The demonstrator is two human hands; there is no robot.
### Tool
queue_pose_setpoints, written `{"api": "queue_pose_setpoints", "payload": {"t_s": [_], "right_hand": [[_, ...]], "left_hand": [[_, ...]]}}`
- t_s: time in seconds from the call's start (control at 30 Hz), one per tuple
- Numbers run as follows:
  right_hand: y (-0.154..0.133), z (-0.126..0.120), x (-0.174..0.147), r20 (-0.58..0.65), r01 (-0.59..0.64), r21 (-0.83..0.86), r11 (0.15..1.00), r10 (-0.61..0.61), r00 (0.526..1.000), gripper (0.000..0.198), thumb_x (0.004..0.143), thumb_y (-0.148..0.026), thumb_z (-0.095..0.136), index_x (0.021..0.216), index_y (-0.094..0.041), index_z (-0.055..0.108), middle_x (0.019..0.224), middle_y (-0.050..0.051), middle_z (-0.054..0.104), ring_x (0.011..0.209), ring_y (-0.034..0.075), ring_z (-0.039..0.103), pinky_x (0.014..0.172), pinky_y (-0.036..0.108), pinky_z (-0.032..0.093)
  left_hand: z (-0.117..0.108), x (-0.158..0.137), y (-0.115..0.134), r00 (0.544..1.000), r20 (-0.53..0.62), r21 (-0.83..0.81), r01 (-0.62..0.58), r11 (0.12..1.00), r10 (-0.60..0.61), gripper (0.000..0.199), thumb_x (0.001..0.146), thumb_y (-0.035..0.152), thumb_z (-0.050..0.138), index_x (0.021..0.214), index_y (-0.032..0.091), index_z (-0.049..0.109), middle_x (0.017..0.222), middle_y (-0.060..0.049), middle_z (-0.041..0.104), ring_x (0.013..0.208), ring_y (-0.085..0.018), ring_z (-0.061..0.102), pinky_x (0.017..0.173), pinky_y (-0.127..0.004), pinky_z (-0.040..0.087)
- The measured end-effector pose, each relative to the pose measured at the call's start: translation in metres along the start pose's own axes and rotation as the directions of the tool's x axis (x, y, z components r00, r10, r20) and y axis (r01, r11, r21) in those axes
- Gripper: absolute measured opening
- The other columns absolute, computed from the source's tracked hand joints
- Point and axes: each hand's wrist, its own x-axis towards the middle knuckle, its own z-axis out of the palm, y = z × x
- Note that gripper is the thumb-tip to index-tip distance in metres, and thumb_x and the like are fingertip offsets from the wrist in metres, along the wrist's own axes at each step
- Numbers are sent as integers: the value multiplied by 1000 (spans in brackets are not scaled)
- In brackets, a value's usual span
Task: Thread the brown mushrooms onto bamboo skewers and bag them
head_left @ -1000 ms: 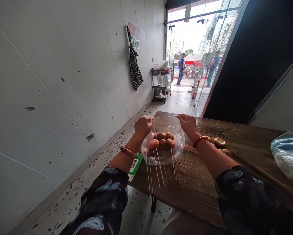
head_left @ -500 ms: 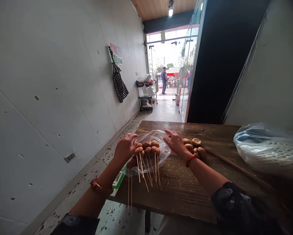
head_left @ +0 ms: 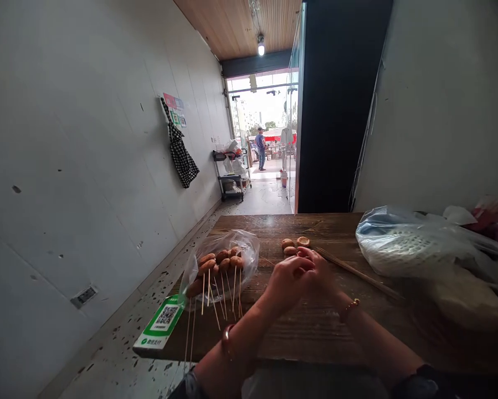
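My left hand (head_left: 288, 280) and my right hand (head_left: 321, 276) meet over the middle of the table, fingers curled and pressed together. What they hold, if anything, is hidden behind the fingers. Just beyond them lie loose brown mushrooms (head_left: 289, 251), and one mushroom cap (head_left: 303, 241) has its pale underside up. To the left, several skewered mushrooms (head_left: 224, 265) rest in a clear plastic bag (head_left: 249, 242), their thin wooden sticks (head_left: 234, 291) pointing toward me.
A bundle of thin sticks (head_left: 357, 271) lies slantwise right of my hands. Farther right sits a large clear bag (head_left: 394, 244) with pale contents. A green-and-white QR code sign (head_left: 161, 323) lies on the left corner of the wooden table (head_left: 302, 338).
Both hands have left the bag of skewered mushrooms and come together beside the loose mushrooms. The view has turned to the right, showing more of the large bag.
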Motion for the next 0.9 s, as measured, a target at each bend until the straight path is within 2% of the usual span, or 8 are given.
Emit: {"api": "queue_pose_setpoints", "payload": {"t_s": [0.1,0.2,0.37,0.53,0.7,0.83,0.9], "right_hand": [[28,-24,-7,-51,-49,-34,998,47,998,36,88,-31,47,118,-17,62,107,10,70,96,23,68,83,37,55],[59,-44,-10,-98,-112,-105,988,101,990,37,89,-31,44,118,-18,62,106,11,70,97,23,67,84,38,54],[98,-60,-3,-115,-174,-285,943,147,982,36,89,-27,45,118,-17,63,107,13,69,99,25,65,89,42,49],[116,-52,13,-68,-180,-462,868,167,984,36,90,-29,50,122,-17,62,116,15,66,106,29,60,88,42,45],[121,-44,15,3,-133,-596,792,168,986,36,90,-34,55,122,-20,62,119,14,65,104,30,59,82,41,44],[117,-48,12,87,-34,-726,687,141,986,31,92,-32,53,119,-20,64,117,13,65,98,28,61,77,38,44],[115,-51,11,107,-19,-738,674,144,984,24,93,-29,53,111,-21,67,112,12,66,96,26,62,76,36,44]], "left_hand": [[36,3,-27,991,98,-127,101,987,-89,15,77,24,62,85,17,74,77,-6,69,65,-14,58,62,-26,45],[49,14,-58,985,64,-190,169,967,-160,19,76,31,65,84,16,73,71,-4,66,62,-13,55,58,-23,42],[43,40,-100,960,-112,-363,203,910,-258,21,76,35,64,83,15,68,71,-3,65,60,-11,56,58,-23,45],[30,52,-128,917,-289,-354,165,921,-275,21,80,34,58,89,16,65,67,0,60,55,-10,53,55,-22,43],[27,47,-139,908,-293,-348,190,918,-299,24,81,36,58,91,16,63,67,0,58,52,-9,52,53,-21,40],[32,42,-132,913,-239,-412,213,886,-331,26,81,39,59,92,16,64,70,0,59,53,-8,52,52,-21,40],[34,40,-127,917,-210,-413,231,881,-339,26,80,39,60,91,16,64,69,0,59,53,-8,52,52,-21,39]]}}
